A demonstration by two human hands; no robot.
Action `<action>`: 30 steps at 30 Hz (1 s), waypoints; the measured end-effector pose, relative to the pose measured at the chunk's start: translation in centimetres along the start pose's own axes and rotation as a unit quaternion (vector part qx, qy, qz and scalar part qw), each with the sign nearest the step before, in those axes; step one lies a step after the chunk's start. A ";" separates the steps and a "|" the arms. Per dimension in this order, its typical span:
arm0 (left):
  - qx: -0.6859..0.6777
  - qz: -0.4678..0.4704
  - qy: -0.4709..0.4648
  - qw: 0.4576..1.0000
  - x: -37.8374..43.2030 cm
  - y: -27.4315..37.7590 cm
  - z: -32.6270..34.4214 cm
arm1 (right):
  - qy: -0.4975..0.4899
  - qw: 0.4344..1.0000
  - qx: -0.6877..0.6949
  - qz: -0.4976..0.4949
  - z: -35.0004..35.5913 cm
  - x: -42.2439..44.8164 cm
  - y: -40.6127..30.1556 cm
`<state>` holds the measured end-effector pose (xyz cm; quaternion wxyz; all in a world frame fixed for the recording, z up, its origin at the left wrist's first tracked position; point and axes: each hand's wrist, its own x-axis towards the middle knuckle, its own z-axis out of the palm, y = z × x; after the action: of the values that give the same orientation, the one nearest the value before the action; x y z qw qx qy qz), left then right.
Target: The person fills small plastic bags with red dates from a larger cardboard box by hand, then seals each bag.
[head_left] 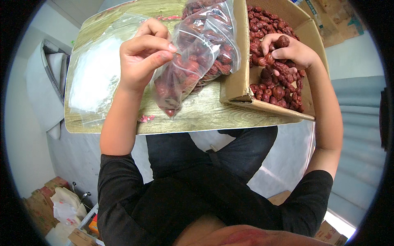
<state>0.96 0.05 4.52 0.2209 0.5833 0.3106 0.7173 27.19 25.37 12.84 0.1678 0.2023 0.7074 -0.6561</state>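
My left hand (146,55) pinches the top edge of a clear zip bag (180,77) between thumb and forefinger. Several dried red jujubes lie in that bag, which hangs over the wood-patterned table. My right hand (284,53) is inside the cardboard box (235,83), closed around several dried jujubes (266,60), among the loose jujubes (278,92) there. Right behind the held bag are filled zip bags of jujubes (223,57). To the left of my left hand lies a stack of empty clear bags (95,73).
The table (197,113) has a rounded near edge, with my legs (212,153) below it. The box stands on its right side. A grey folded item (49,89) is beyond the left edge. Cartons and plastic bags (66,206) sit on the floor at lower left; a curtain (357,123) hangs at right.
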 end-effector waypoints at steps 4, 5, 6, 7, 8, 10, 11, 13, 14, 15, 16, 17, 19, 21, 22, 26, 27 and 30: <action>-0.012 0.004 -0.006 1.000 0.0 -0.3 -0.2 | 0.032 0.998 0.023 -0.042 -1.2 -0.2 0.7; -0.016 0.001 -0.007 1.000 0.0 -0.3 -0.2 | 0.037 0.996 0.067 -0.052 -1.4 -0.1 1.1; -0.017 0.005 -0.006 1.000 0.0 -0.4 -0.2 | 0.019 0.992 0.080 -0.099 -1.5 0.2 1.4; -0.021 0.002 -0.006 1.000 -0.1 -0.4 -0.2 | 0.020 0.992 0.076 -0.098 -1.7 0.2 1.5; -0.025 0.000 -0.005 1.000 0.0 -0.4 -0.2 | 0.006 0.989 0.106 -0.107 -1.8 0.0 1.5; -0.021 0.002 -0.004 1.000 0.0 -0.3 -0.1 | -0.012 0.983 0.147 -0.112 -2.2 -0.2 1.3; -0.017 0.002 -0.003 1.000 0.0 -0.3 0.0 | -0.011 0.983 0.144 -0.112 -2.3 -0.4 1.1; -0.002 -0.006 -0.007 1.000 0.0 0.0 0.2 | -0.007 0.979 0.138 -0.153 -1.6 -0.3 0.0; 0.011 -0.017 -0.012 1.000 0.0 0.1 0.3 | -0.022 0.978 0.114 -0.172 -1.5 0.2 -0.5; 0.016 -0.018 -0.009 1.000 -0.2 0.2 0.1 | -0.057 0.973 0.115 -0.189 -0.1 1.4 -1.8; 0.028 -0.007 -0.013 1.000 -0.1 0.1 0.0 | -0.056 0.980 0.079 -0.171 1.0 2.1 -3.3; 0.038 0.004 -0.019 0.999 0.0 -0.2 0.1 | -0.053 0.986 0.044 -0.153 2.0 2.8 -4.8; 0.021 0.000 -0.008 1.000 -0.1 -0.2 0.2 | -0.092 0.986 -0.046 -0.128 4.6 5.6 -7.4; 0.009 -0.005 0.004 1.000 -0.3 0.2 0.1 | -0.102 0.990 -0.058 -0.074 7.0 7.3 -9.0; 0.006 -0.009 0.010 1.000 -0.2 0.3 0.3 | -0.098 0.988 -0.112 -0.033 7.9 7.8 -9.8; 0.058 0.015 0.013 0.998 0.1 0.2 0.3 | -0.021 0.957 -0.282 0.063 10.2 8.4 -10.5; 0.059 0.013 0.014 0.998 0.0 0.1 0.3 | 0.005 0.954 -0.295 0.044 10.6 8.7 -10.2; 0.074 0.022 0.013 0.997 -0.1 0.0 0.2 | 0.027 0.954 -0.298 0.014 11.1 8.6 -10.0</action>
<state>1.18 0.07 4.47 0.1573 0.5958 0.3522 0.7045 14.41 14.29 16.25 0.2104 0.1710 0.8722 -0.4072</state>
